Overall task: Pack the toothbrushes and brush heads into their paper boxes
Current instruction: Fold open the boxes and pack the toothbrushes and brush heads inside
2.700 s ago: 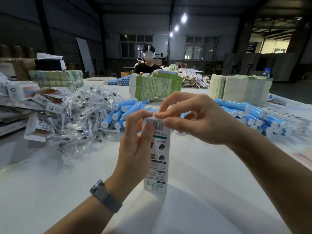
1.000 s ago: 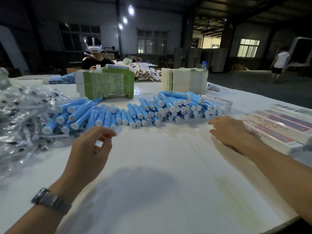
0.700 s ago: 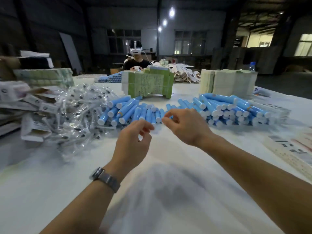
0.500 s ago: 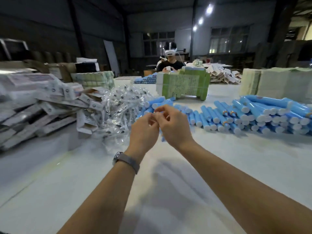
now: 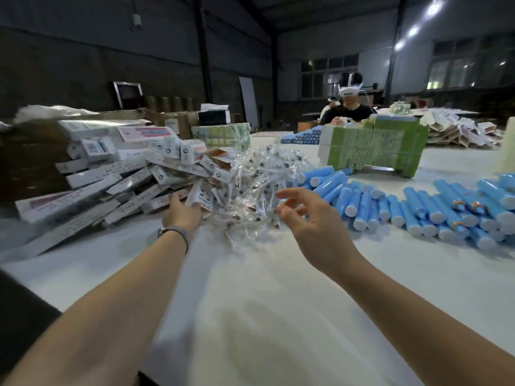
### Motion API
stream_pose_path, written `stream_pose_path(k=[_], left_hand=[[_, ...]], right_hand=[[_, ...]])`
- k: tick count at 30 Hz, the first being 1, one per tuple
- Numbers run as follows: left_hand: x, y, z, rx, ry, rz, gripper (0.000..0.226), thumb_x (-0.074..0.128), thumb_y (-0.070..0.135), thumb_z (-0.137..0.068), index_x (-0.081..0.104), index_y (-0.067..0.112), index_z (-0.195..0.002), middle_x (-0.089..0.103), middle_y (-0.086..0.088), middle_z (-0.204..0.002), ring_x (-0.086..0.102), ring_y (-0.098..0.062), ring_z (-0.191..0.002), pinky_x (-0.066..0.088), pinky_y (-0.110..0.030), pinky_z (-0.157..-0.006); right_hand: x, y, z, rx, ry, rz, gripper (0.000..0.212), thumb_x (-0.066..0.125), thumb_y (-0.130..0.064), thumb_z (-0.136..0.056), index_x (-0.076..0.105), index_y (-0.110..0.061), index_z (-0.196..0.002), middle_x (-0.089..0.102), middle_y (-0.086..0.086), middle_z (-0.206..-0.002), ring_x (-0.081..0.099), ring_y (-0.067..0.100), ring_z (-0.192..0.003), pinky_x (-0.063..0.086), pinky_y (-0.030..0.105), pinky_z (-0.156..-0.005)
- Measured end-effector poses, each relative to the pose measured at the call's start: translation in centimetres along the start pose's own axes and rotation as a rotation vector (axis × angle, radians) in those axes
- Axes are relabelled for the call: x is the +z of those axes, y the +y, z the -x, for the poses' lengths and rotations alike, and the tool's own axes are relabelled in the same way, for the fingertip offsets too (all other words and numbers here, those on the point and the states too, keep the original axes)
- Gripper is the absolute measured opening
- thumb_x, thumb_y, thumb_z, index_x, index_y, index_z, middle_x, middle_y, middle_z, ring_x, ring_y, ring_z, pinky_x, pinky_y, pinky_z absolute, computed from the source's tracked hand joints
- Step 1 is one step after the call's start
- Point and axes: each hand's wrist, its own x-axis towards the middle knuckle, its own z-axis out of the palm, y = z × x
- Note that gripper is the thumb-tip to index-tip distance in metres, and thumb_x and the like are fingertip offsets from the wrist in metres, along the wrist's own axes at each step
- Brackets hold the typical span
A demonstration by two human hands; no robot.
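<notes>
While the left hand [image 5: 182,214] is closing on a flat paper box [image 5: 199,197] at frame centre-left, the right hand [image 5: 305,218], fingers loosely spread and empty, is hovering by the bagged brush heads [image 5: 262,190]; next, probably opening that box.

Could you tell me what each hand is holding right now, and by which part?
The left hand reaches a flat white paper box; its grip cannot be told. The right hand holds nothing.
</notes>
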Motion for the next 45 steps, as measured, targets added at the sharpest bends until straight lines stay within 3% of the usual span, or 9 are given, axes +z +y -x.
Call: stream_pose_path(k=[5,9,13,17,24,29,36,39,45], left_hand=[[-0.1,1.5,2.3,0.297,0.095,-0.135,0.009,0.058,0.031,-0.094,0.060,0.029,-0.102,0.064,-0.008,-0.115,0.066,-0.032,-0.092,0.056,-0.040,-0.077],[-1.8,5.6,7.6,0.710,0.145,-0.334,0.013,0.061,0.028,-0.095,0.068,0.022,-0.104,0.062,-0.006,-0.115,0.057,-0.024,-0.089,0.037,-0.027,-0.065],[-4.5,10.8,14.2,0.913,0.088,-0.357,0.011,0.061,0.037,-0.092,0.061,0.027,-0.097,0.063,0.011,-0.088,0.054,-0.006,-0.070,0.031,-0.022,-0.055],[-6.1,14.8,19.0,0.917,-0.364,-0.220,0.016,0.061,0.038,-0.091,0.063,0.027,-0.080,0.063,0.010,-0.077,0.058,-0.004,-0.062,0.042,-0.024,-0.051],[-2.0,13.8,20.5,0.911,-0.634,0.339,0.050,0.047,0.060,-0.088,0.038,0.045,-0.135,0.068,0.014,-0.099,0.066,0.003,-0.088,0.051,-0.020,-0.071],[4.2,9.1,20.8,0.772,-1.055,0.510,0.073,0.069,0.020,-0.088,0.025,0.026,-0.146,0.057,-0.002,-0.135,0.061,-0.017,-0.123,0.053,-0.043,-0.100],[5.5,6.0,19.1,0.607,-0.953,0.649,0.056,0.069,0.004,-0.079,0.049,0.028,-0.126,0.072,-0.002,-0.118,0.068,-0.026,-0.111,0.058,-0.042,-0.092],[5.3,5.2,18.3,0.581,-0.904,0.598,0.058,0.069,0.006,-0.073,0.050,0.027,-0.123,0.072,-0.004,-0.115,0.069,-0.028,-0.107,0.059,-0.039,-0.089],[6.2,4.1,17.2,0.553,-0.952,0.567,0.068,0.065,0.005,-0.071,0.045,0.032,-0.130,0.069,0.004,-0.114,0.067,-0.015,-0.106,0.059,-0.035,-0.083]], right_hand=[[-0.3,0.2,-0.3,0.018,-0.008,-0.003,0.015,0.062,-0.026,-0.094,0.061,-0.038,-0.103,0.061,-0.017,-0.094,0.058,-0.004,-0.075,0.040,0.005,-0.066],[-0.3,0.3,-0.4,0.027,0.003,-0.019,0.019,0.064,-0.024,-0.092,0.061,-0.038,-0.105,0.062,-0.015,-0.092,0.058,-0.001,-0.076,0.040,0.005,-0.066],[-1.0,0.1,-0.4,-0.018,-0.075,0.039,0.063,0.072,-0.015,-0.084,0.046,-0.044,-0.133,0.054,-0.011,-0.119,0.055,0.008,-0.108,0.045,0.021,-0.091],[-3.8,-0.6,-1.2,-0.171,-0.226,0.224,0.086,0.077,-0.008,-0.076,0.035,-0.037,-0.146,0.046,-0.008,-0.139,0.044,0.011,-0.126,0.037,0.024,-0.102],[-8.7,-1.0,-2.5,-0.008,-0.141,0.098,0.059,0.090,-0.034,-0.062,0.056,-0.026,-0.110,0.067,-0.010,-0.099,0.065,0.000,-0.087,0.054,0.019,-0.070],[-7.6,-0.9,-2.3,0.073,0.119,-0.100,0.068,0.082,-0.052,-0.059,0.058,-0.017,-0.112,0.072,0.000,-0.097,0.072,0.015,-0.084,0.062,0.039,-0.075],[-7.5,1.8,-2.6,0.222,-0.031,-0.185,0.050,0.045,-0.073,-0.084,0.064,-0.027,-0.095,0.068,-0.007,-0.080,0.066,0.010,-0.071,0.052,0.026,-0.057],[-7.5,4.5,-2.6,0.228,0.023,0.188,0.020,0.049,-0.041,-0.095,0.063,-0.033,-0.106,0.059,-0.008,-0.088,0.058,0.017,-0.084,0.047,0.032,-0.069],[-6.2,8.8,-0.9,0.173,-0.399,1.031,0.076,0.052,-0.008,-0.089,0.025,-0.052,-0.145,0.031,-0.003,-0.140,0.037,0.023,-0.124,0.046,0.040,-0.092]])
